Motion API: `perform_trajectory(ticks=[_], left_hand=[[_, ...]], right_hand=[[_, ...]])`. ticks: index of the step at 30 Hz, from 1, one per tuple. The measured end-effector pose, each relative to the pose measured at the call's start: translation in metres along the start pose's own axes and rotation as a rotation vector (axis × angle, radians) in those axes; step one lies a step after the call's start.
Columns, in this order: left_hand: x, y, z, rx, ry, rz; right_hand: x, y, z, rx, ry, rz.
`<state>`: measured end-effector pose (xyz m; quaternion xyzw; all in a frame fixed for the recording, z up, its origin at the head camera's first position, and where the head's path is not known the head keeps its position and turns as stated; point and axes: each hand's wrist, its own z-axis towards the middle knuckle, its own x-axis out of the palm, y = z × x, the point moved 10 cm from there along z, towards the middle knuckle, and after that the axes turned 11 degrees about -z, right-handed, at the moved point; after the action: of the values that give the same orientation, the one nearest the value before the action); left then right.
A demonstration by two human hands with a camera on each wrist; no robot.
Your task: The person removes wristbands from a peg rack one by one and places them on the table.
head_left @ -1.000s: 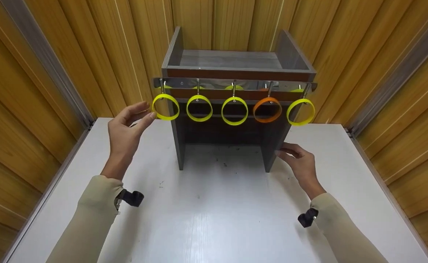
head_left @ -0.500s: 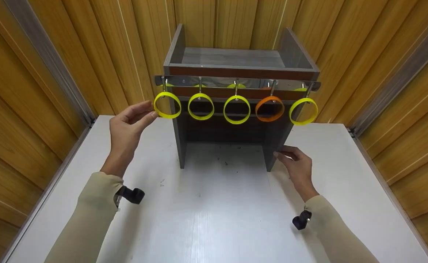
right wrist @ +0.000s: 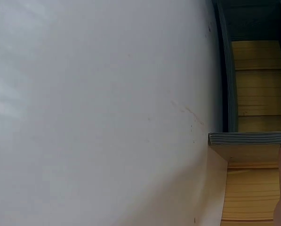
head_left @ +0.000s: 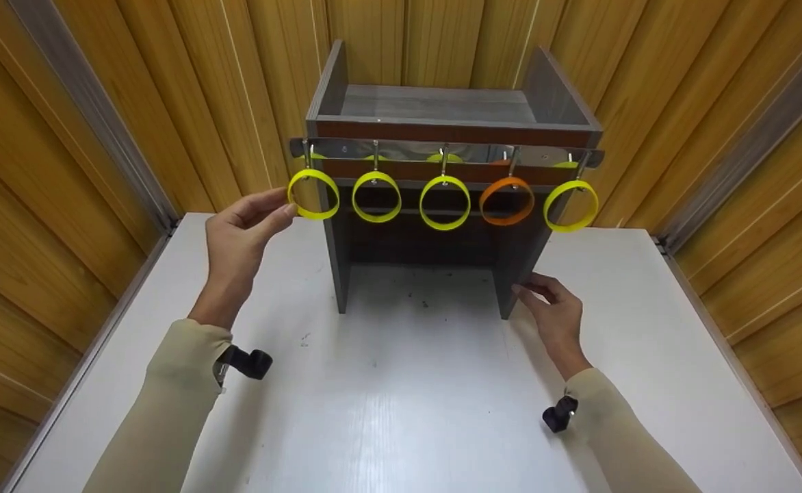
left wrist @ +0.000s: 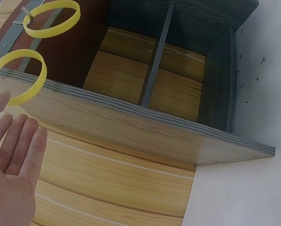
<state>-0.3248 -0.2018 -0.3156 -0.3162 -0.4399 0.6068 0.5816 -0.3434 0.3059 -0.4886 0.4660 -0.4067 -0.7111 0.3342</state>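
Several yellow rings and one orange ring (head_left: 506,201) hang from hooks on a metal strip (head_left: 411,150) across the front of a grey wooden rack (head_left: 338,267). My left hand (head_left: 240,236) pinches the left rim of the leftmost yellow ring (head_left: 313,216), which is still on its hook. In the left wrist view, the thumb lies over this ring (left wrist: 42,82), and the other fingers extend below it. My right hand (head_left: 557,315) rests against the rack's right side panel (head_left: 508,284) low down, its thumb at the front edge. Some of its fingers are hidden behind the panel.
The rack stands on a white table (head_left: 380,411) with small dark marks. Wood-patterned walls (head_left: 435,41) rise behind and on both sides, with metal rails (head_left: 117,130) at the corners. A yellow ring (head_left: 571,228) hangs at the strip's right end.
The left thumb and fingers have closed in on the leftmost ring's rim. My right hand has shifted slightly left against the side panel. The rack sits slightly higher in the head view.
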Motion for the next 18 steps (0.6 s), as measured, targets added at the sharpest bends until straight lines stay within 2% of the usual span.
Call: perform_trajectory(ticks=[5,9,18], left_hand=[[0.0002,-0.0021,-0.0001,0.001,-0.004,-0.001],[0.0014,-0.0030,0.0008,0.009,-0.002,-0.015],[0.0038,-0.0046,0.0022,0.027,0.001,-0.051]], right_hand=[[-0.0015,-0.0012,-0.0024,-0.008,-0.029,-0.016],[-0.0033,0.0022,-0.0030,-0.054,-0.059,0.000],[-0.0021,0.0064,-0.0062,-0.106,-0.069,0.002]])
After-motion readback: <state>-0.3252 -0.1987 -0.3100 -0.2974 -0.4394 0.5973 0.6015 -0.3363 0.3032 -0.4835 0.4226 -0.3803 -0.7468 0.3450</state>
